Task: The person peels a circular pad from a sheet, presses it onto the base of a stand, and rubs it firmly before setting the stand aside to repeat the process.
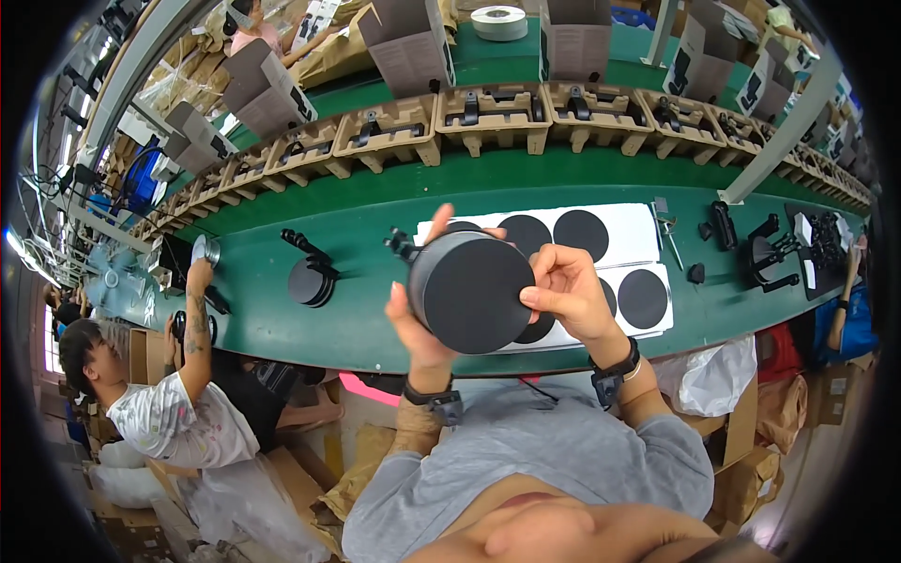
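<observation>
In front of me my left hand (419, 330) grips a black stand by its round, drum-shaped base, tipped so the flat underside faces me. A black round pad (477, 293) covers that underside. My right hand (574, 296) pinches the pad's right edge between thumb and fingers; whether the edge is fully pressed down I cannot tell. The stand's small black fittings (402, 244) stick out at the upper left. Below my hands lie white backing sheets (631, 218) with several black round pads (581, 235) on them, partly hidden by the stand and my right hand.
On the green table (375, 220), another black stand (311, 281) lies to the left. Black parts (723, 225) and a black assembly (771, 258) are at right. Brown moulded trays (493, 114) line a raised shelf behind. A co-worker (178, 413) reaches over the table at left.
</observation>
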Tool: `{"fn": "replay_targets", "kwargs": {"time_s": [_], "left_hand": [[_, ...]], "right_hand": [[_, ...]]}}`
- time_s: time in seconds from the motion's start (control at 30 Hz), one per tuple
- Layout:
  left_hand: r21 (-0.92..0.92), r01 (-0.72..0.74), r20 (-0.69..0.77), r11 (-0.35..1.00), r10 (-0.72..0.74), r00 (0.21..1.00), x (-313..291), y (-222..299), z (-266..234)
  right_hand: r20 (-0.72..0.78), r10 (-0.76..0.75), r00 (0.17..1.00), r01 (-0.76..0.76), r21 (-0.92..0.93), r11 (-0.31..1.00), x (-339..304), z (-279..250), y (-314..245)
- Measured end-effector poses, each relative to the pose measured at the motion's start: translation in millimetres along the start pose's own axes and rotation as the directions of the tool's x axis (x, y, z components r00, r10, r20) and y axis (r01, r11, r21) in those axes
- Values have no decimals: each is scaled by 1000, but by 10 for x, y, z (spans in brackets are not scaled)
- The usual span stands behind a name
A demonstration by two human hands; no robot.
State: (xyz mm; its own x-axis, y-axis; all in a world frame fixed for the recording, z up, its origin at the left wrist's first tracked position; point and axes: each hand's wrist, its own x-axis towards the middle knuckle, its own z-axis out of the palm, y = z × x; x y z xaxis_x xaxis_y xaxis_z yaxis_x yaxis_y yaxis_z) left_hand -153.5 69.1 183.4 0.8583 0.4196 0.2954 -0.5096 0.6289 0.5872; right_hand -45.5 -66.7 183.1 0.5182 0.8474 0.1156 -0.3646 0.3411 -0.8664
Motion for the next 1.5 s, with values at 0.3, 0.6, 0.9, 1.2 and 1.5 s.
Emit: {"fn": "replay_targets", "kwargs": {"time_s": [0.3,0.6,0.9,1.2,1.5], "left_hand": [[131,-42,18,990,40,999,68,-122,182],[120,-61,-25,991,64,998,55,-145,142],[55,-106,111,993,99,989,102,-141,185],[194,-80,187,978,44,981,155,-155,6],[70,61,169,996,-72,983,507,-125,-77]], "right_hand": [[-83,-88,993,96,103,990,-108,-10,-84],[-121,-106,987,115,68,991,-75,88,-116],[-122,-131,984,140,64,988,-51,-8,-33],[-147,-140,979,140,-11,990,10,-20,48],[-247,-139,959,98,-171,980,250,-89,-3]]}}
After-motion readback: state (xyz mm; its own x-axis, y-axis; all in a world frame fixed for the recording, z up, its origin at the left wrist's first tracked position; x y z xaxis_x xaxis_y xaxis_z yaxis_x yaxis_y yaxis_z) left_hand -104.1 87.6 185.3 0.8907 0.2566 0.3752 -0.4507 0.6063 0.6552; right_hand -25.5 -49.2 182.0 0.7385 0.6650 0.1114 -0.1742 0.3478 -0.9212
